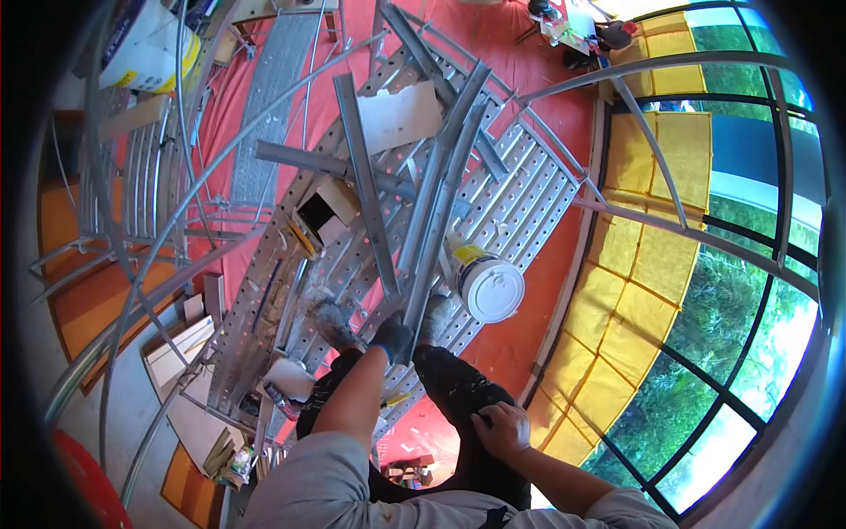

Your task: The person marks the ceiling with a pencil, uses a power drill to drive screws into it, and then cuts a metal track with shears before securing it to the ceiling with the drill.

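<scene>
perforated metal platform [539,183] bearing metal channels [368,207], an open cardboard box [341,210] and a lidded bucket [492,289]

Channels [442,181] crossed on scaffold platform [548,201], near ends between feet [333,324]. Box [339,208] left of them, bucket [493,293] right; sheet [401,119] farther ahead, between channels. Left hand [392,335] at near ends; right hand [502,430] on right thigh [463,379]. Windows [724,304] off platform's right.

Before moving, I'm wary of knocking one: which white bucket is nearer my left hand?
The round-lidded white bucket, right of your left hand; the other white bucket is farther, at upper left.
</scene>
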A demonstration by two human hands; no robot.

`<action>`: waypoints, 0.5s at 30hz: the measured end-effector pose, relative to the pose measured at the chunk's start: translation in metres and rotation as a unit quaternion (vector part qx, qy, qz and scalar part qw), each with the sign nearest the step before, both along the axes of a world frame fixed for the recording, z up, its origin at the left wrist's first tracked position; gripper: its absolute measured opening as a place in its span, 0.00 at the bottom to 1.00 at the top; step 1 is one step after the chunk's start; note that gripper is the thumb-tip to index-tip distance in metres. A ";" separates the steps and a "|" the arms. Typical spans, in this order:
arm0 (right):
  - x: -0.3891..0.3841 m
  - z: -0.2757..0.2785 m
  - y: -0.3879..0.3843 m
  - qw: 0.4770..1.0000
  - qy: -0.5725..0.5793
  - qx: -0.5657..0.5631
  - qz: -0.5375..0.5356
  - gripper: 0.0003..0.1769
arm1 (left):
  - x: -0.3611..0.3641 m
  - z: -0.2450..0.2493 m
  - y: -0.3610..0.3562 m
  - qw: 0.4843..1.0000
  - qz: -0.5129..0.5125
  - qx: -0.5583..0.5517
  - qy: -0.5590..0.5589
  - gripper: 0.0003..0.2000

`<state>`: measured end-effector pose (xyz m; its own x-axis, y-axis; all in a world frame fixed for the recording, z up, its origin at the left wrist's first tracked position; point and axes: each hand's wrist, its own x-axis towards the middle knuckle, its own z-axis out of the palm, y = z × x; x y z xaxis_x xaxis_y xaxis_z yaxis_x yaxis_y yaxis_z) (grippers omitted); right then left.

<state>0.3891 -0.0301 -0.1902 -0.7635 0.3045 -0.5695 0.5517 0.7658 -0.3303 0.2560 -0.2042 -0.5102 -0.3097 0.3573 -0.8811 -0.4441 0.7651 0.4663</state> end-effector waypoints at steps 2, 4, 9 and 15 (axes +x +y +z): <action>-0.002 0.002 -0.003 1.000 -0.011 -0.006 -0.005 0.12 | 0.000 0.023 0.003 1.000 0.008 0.028 0.007 0.21; -0.001 0.001 -0.004 1.000 -0.018 -0.017 -0.010 0.13 | -0.009 0.044 0.006 0.997 0.056 0.012 -0.043 0.21; 0.000 0.001 -0.007 1.000 -0.001 -0.025 -0.015 0.11 | 0.003 -0.001 -0.021 0.990 0.017 -0.019 0.140 0.29; 0.000 0.007 -0.009 0.999 -0.029 -0.032 -0.012 0.11 | -0.055 0.083 -0.017 0.993 -0.031 0.043 0.101 0.27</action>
